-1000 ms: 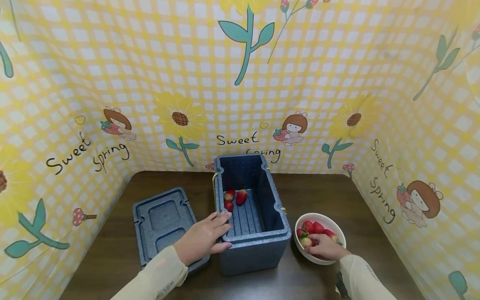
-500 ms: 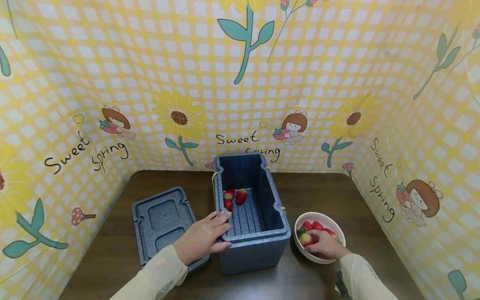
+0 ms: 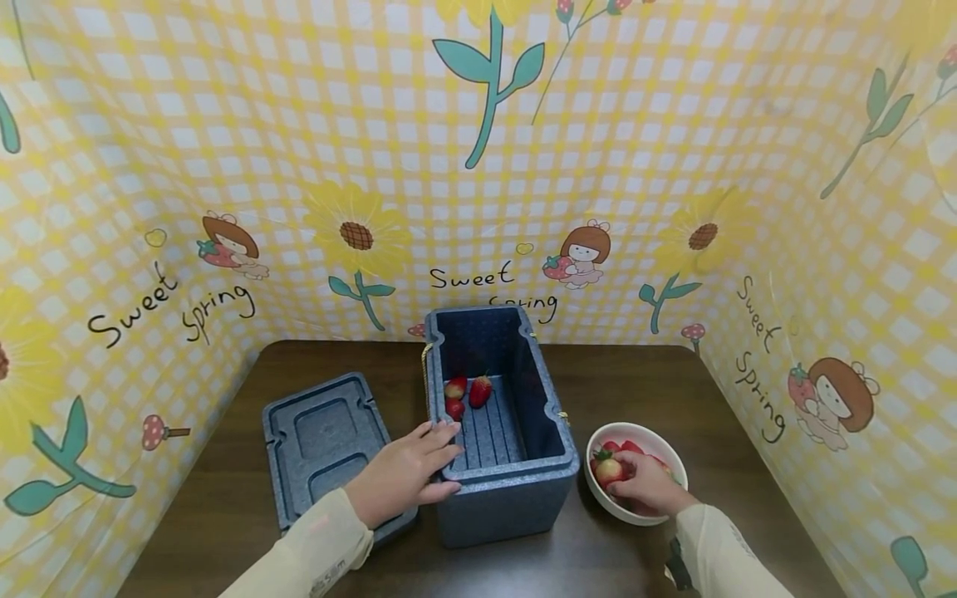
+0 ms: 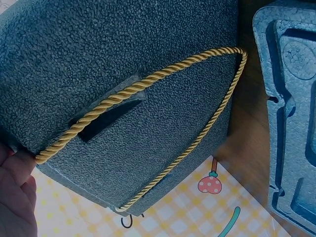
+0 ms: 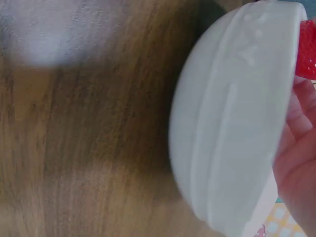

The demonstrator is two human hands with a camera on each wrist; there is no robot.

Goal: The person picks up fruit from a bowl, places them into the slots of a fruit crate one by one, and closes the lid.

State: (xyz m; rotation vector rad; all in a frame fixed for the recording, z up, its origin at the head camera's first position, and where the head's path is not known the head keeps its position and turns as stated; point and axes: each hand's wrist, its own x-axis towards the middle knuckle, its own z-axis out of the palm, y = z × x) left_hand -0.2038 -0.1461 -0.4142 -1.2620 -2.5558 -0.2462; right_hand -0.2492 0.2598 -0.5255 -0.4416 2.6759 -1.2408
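Note:
My left hand (image 3: 407, 469) rests on the near left corner of the blue-grey foam box (image 3: 508, 507), fingers laid over the rim. In the left wrist view, fingertips (image 4: 19, 170) show at the box edge beside a gold rope handle (image 4: 158, 76). Inside the box lie a few strawberries (image 3: 481, 391) by the left wall. My right hand (image 3: 652, 486) reaches into the white bowl (image 3: 624, 517) of strawberries, thumb and fingers around a pale-ended strawberry (image 3: 609, 472) at its left side. In the right wrist view, a red strawberry (image 5: 307, 52) shows at the bowl's rim above the hand.
The foam lid (image 3: 329, 432) lies flat on the dark wood table (image 3: 628, 382), left of the box and partly under the left forearm. A yellow checked cloth (image 3: 419, 166) with printed flowers walls in the table at the back and sides.
The right hand's fingers have shifted within the bowl and closed around the pale-ended strawberry, which has moved slightly. The left hand, box and lid stay as they were.

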